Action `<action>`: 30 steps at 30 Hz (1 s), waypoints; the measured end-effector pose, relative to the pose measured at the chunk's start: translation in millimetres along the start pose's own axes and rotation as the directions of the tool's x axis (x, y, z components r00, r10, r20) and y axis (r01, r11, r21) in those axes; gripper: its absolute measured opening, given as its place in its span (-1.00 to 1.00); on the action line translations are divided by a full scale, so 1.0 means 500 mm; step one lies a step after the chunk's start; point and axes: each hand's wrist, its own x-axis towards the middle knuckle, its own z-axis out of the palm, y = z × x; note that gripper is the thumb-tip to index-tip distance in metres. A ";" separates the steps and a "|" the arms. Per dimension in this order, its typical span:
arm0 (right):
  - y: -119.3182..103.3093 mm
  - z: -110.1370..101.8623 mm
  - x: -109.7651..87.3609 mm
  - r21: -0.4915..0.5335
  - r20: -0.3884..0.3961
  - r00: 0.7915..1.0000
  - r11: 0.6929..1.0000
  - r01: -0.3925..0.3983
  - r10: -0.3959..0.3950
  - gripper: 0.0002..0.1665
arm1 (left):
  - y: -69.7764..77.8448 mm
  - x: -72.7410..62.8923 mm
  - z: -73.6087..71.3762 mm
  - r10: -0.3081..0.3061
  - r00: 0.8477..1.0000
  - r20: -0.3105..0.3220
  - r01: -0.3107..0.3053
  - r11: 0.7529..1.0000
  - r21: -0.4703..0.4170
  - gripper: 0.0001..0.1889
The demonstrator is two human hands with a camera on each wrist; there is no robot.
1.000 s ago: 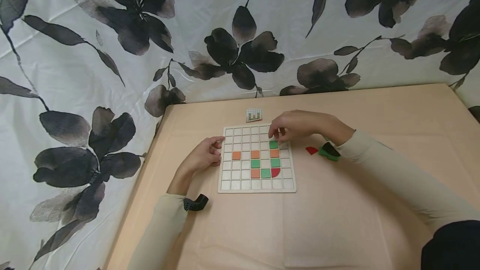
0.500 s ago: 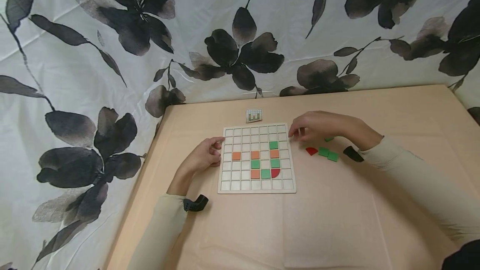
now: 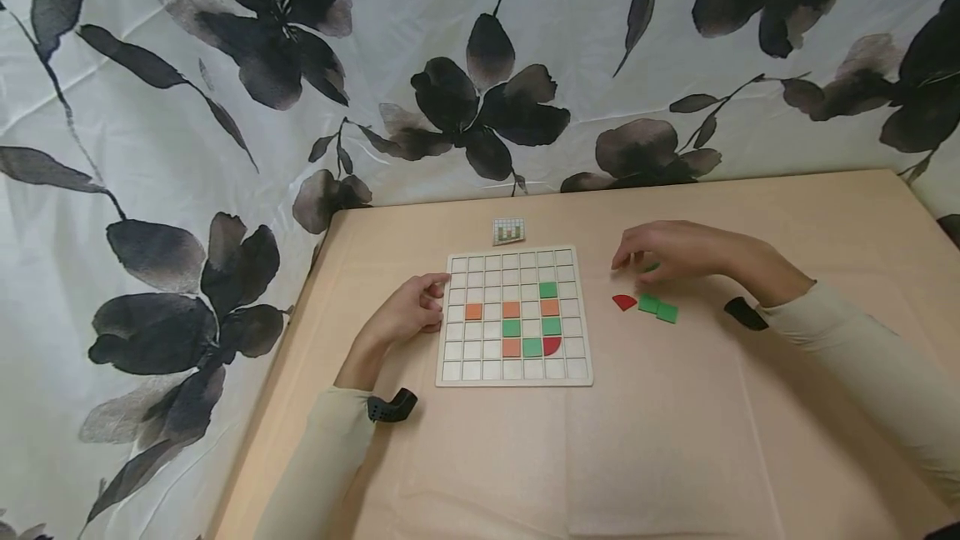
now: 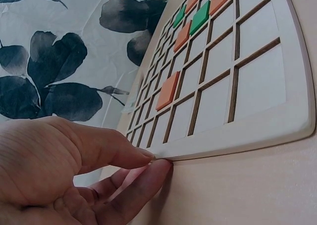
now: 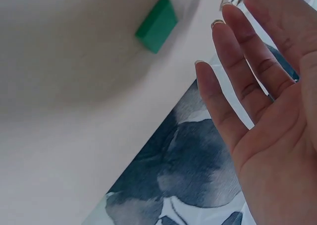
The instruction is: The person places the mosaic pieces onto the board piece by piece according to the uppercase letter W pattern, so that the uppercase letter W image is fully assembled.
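A white grid board [image 3: 472,369] lies on the table with orange, green and red tiles in several of its cells. My left hand [image 3: 408,307] is at the board's left edge; in the left wrist view the thumb and a fingertip meet right at its rim. My right hand [image 3: 675,250] hovers right of the board, and in the right wrist view its fingers are spread with nothing in them. A green tile [image 5: 157,26] lies below it, partly hidden by the hand in the head view. Nearby are a red rounded tile [image 3: 623,302] and two green square tiles [image 3: 657,308].
A small card [image 3: 508,230] with a printed grid pattern lies behind the board. The wooden table [image 3: 675,457] ends at a floral cloth [image 3: 517,48] along its back and left sides.
My right hand has left a green tile in the board's upper right area and moved right to the loose tiles. The left hand stays at the board's edge.
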 end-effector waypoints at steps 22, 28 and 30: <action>0.055 0.022 -0.055 -0.028 -0.087 0.996 0.999 -0.033 0.031 -0.62 | 0.001 0.002 -0.001 -0.012 1.000 -0.002 0.012 1.000 -0.002 -0.28; 0.064 0.026 -0.057 -0.033 -0.113 0.993 0.999 -0.030 0.026 -0.62 | 0.004 0.001 0.000 -0.016 1.000 -0.008 0.016 1.000 0.001 -0.29; 0.065 0.027 -0.056 -0.037 -0.117 0.993 0.999 -0.029 0.024 -0.63 | 0.004 0.001 0.001 -0.015 1.000 -0.009 0.015 1.000 0.000 -0.29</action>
